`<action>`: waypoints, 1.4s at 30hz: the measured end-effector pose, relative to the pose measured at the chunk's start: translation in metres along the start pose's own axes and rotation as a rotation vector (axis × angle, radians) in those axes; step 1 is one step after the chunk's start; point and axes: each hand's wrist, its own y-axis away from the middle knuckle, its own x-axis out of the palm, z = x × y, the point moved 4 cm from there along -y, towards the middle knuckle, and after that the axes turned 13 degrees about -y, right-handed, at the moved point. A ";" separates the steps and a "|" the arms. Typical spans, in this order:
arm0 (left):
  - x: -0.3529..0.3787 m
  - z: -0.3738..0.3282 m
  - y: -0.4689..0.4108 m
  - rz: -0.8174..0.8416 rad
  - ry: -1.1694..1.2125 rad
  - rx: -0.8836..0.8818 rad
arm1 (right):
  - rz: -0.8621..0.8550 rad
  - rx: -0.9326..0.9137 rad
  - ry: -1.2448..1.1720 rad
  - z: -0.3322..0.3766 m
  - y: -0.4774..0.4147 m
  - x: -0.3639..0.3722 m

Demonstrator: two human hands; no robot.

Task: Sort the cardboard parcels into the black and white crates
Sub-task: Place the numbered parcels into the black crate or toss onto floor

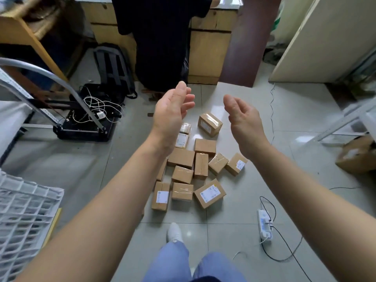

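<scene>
On the floor (295,139) lie cardboard parcels (181,157); left hand (173,112) and right hand (244,123) hover, grip empty and relaxed; an outer parcel probably lifts easiest.

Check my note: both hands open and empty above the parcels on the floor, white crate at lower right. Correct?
No. The head view shows the white crate at the lower left, not right. The rest holds: left hand and right hand are open and empty above the parcels on the floor.
</scene>
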 end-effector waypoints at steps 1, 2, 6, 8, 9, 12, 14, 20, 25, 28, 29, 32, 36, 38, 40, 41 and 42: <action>0.003 0.004 -0.011 0.002 -0.003 -0.005 | -0.005 0.005 0.015 -0.004 -0.010 0.000; 0.006 0.009 -0.020 0.003 -0.009 -0.012 | -0.007 0.016 0.026 -0.010 -0.019 -0.001; 0.005 0.027 -0.047 -0.066 0.012 -0.094 | 0.034 0.077 0.025 -0.035 -0.048 0.001; -0.003 0.039 -0.058 -0.134 0.034 -0.120 | 0.081 0.099 0.038 -0.047 -0.063 0.004; -0.006 0.045 -0.062 -0.171 0.041 -0.130 | 0.109 0.113 0.039 -0.053 -0.070 0.006; -0.012 0.065 -0.070 -0.290 0.080 -0.156 | 0.216 0.164 0.038 -0.076 -0.091 0.010; -0.012 0.088 -0.072 -0.379 0.123 -0.181 | 0.293 0.148 0.095 -0.095 -0.103 0.008; 0.024 0.184 -0.058 -0.556 0.185 -0.329 | 0.491 0.227 0.219 -0.172 -0.124 -0.022; 0.067 0.246 -0.041 -0.544 0.218 -0.436 | 0.468 0.266 0.280 -0.221 -0.126 -0.054; 0.083 0.281 -0.038 -0.505 0.170 -0.483 | 0.433 0.324 0.295 -0.257 -0.124 -0.063; 0.086 0.293 -0.038 -0.495 0.149 -0.496 | 0.429 0.335 0.304 -0.272 -0.124 -0.064; 0.089 0.335 -0.040 -0.477 0.107 -0.530 | 0.398 0.357 0.339 -0.317 -0.125 -0.067; 0.103 0.405 -0.046 -0.420 0.064 -0.588 | 0.352 0.418 0.342 -0.391 -0.127 -0.076; 0.116 0.446 -0.050 -0.390 0.026 -0.629 | 0.337 0.442 0.354 -0.432 -0.129 -0.085; 0.132 0.491 -0.051 -0.363 -0.019 -0.675 | 0.319 0.483 0.365 -0.478 -0.130 -0.098; 0.140 0.513 -0.051 -0.345 -0.042 -0.696 | 0.298 0.515 0.375 -0.500 -0.131 -0.105; 0.149 0.536 -0.052 -0.328 -0.059 -0.723 | 0.275 0.549 0.388 -0.523 -0.132 -0.114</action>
